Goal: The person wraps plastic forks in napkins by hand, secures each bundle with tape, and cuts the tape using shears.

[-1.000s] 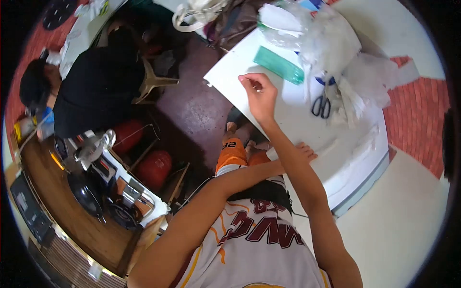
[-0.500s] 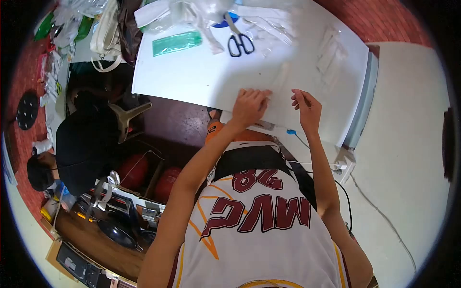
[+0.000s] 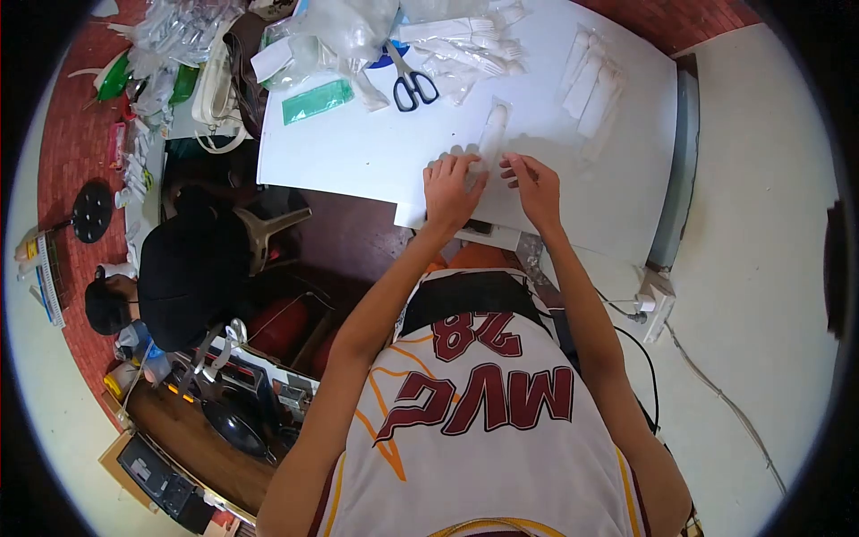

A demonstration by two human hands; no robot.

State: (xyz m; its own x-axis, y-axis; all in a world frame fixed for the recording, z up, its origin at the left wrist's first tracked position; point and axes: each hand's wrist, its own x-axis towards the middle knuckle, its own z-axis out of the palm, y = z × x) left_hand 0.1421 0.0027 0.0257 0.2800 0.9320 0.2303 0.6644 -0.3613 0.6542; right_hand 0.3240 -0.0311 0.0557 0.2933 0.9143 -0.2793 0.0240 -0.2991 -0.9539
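A clear plastic sleeve with a white piece inside, apparently cutlery point(image 3: 494, 128), lies on the white table in front of my hands. My left hand point(image 3: 453, 192) rests palm down at its lower left, fingers spread, fingertips by the lower end; whether they press on it is not clear. To the right of the sleeve, my right hand point(image 3: 537, 190) is held with loosely curled fingers a little apart and nothing visible in them. Black-handled scissors point(image 3: 414, 88) and a green flat packet point(image 3: 318, 102) lie farther back on the left.
White plastic forks point(image 3: 470, 31) and clear bags point(image 3: 335, 36) crowd the table's far side. Several wrapped white pieces point(image 3: 591, 94) lie at the right. A person in black point(image 3: 192, 277) sits low at the left. A plug and cords point(image 3: 640, 309) are beside my right arm.
My right hand has come left and down toward the sleeve, closer to my left hand. My left hand's fingers have spread out. The camera view has shifted, showing the sleeve more clearly.
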